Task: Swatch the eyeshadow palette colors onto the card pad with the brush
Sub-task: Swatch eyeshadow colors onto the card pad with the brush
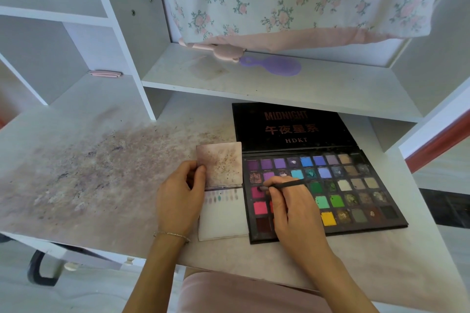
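An open black eyeshadow palette (356,185) with several rows of coloured pans lies on the desk, lid folded back. My right hand (292,208) grips a thin dark brush (282,185), its tip touching a magenta pan (256,192) at the palette's left side. Left of the palette lies the card pad (223,221), its white page carrying a row of small faint swatches (221,197) near the top. My left hand (178,201) pinches the pad's stained, flipped-up cover (220,164) at its left edge.
The white desk (89,173) is smeared with purple-brown powder on the left. A low shelf (254,84) overhangs the palette lid, holding a purple hand mirror (274,65) and a pink item. Floral cloth hangs above. Shelving uprights stand at the left.
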Available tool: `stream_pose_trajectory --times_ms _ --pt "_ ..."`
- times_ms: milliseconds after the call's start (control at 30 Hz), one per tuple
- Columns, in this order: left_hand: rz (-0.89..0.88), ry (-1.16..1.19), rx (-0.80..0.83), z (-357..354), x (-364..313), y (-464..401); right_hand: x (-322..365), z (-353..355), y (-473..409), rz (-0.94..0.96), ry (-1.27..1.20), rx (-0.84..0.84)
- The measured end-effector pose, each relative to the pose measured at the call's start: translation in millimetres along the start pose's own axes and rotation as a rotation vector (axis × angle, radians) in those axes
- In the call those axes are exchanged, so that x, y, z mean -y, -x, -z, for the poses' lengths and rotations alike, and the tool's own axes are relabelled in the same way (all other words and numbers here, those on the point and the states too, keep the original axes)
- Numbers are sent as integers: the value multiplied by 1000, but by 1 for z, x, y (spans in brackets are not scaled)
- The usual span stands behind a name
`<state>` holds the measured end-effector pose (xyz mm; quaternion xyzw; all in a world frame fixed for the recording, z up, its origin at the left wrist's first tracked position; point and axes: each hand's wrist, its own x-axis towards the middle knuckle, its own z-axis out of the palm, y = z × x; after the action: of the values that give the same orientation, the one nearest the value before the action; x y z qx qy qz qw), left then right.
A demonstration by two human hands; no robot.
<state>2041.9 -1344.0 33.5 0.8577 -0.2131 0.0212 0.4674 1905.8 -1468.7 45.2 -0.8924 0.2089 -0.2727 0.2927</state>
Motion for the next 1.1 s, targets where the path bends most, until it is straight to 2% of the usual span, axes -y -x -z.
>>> stream_pose_trajectory --times_ms 300,533,667,900,1100 --pt "3 10 5 0 0 0 -3 -1 1 2 2 21" --pt "2 37 17 2 2 -1 -2 1 4 -90 -228 -51" --pt "-11 48 86 8 4 -4 7 -3 8 -96 -293 -40" --pt "-54 82 313 26 7 -19 39 -26 13 -40 -334 13" --pt "-77 103 281 29 12 -20 56 -49 12 -14 -307 -14"
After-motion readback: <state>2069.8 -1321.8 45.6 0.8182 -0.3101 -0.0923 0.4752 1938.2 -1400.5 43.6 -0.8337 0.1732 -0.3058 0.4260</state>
